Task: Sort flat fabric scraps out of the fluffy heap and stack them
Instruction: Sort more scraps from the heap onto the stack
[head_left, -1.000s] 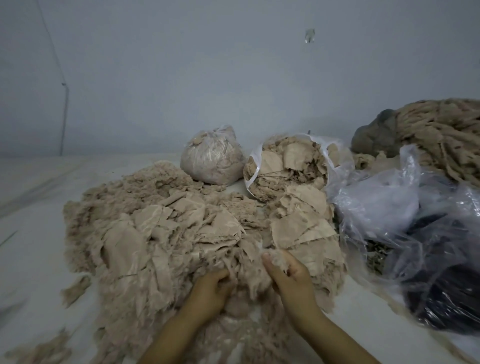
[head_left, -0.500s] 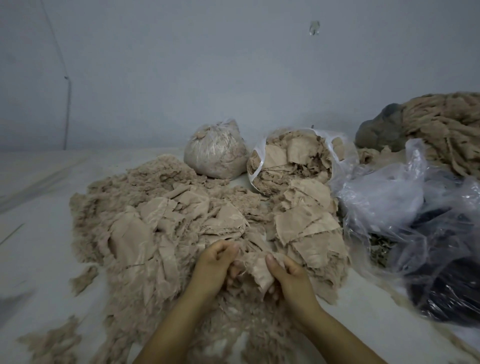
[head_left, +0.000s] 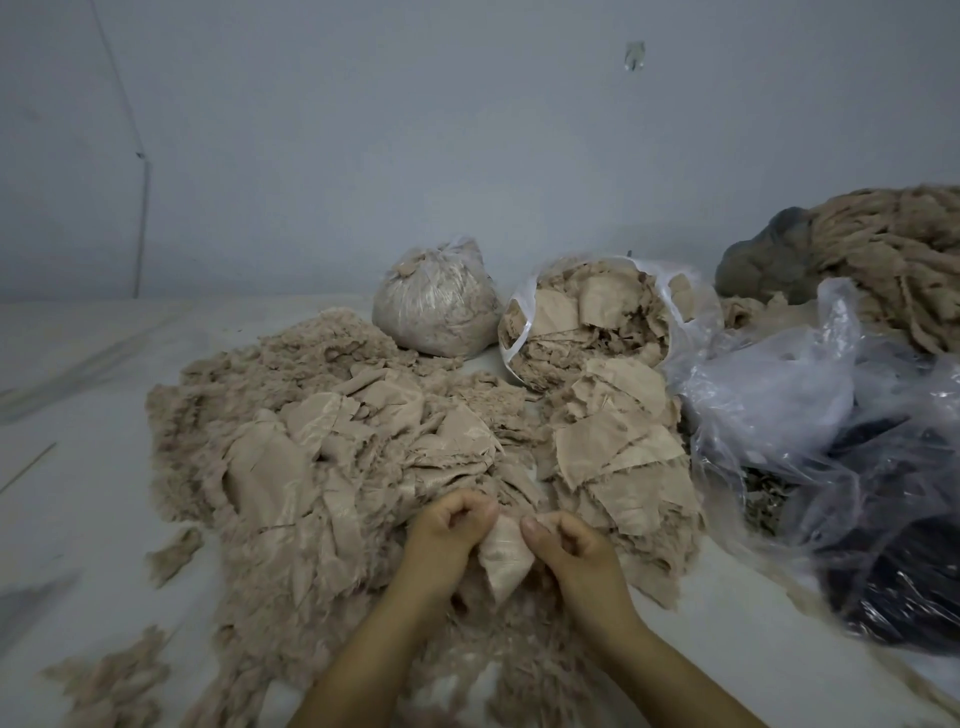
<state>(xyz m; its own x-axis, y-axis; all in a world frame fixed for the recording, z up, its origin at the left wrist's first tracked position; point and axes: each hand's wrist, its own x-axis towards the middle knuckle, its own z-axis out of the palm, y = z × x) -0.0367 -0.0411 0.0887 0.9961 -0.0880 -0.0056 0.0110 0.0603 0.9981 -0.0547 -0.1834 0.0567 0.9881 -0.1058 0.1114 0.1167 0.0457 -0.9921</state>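
A wide beige fluffy heap (head_left: 291, 395) mixed with flat pieces covers the pale surface in front of me. At its near edge, my left hand (head_left: 447, 535) and my right hand (head_left: 566, 545) both pinch one flat beige fabric scrap (head_left: 504, 561), held up between them with fingers curled. To the right of my hands lies a stack of flat scraps (head_left: 618, 457), layered and slightly fanned.
An open white plastic bag (head_left: 524, 322) full of scraps stands behind the stack, a tied bag of fluff (head_left: 436, 306) to its left. Crumpled clear plastic over dark material (head_left: 841, 467) fills the right side. A rope-like beige pile (head_left: 893, 249) sits far right. Loose tufts (head_left: 171, 553) lie at left.
Both hands have drawn together and lifted one flat scrap out of the fluff. The scrap now hangs between them, pulled free of the heap.
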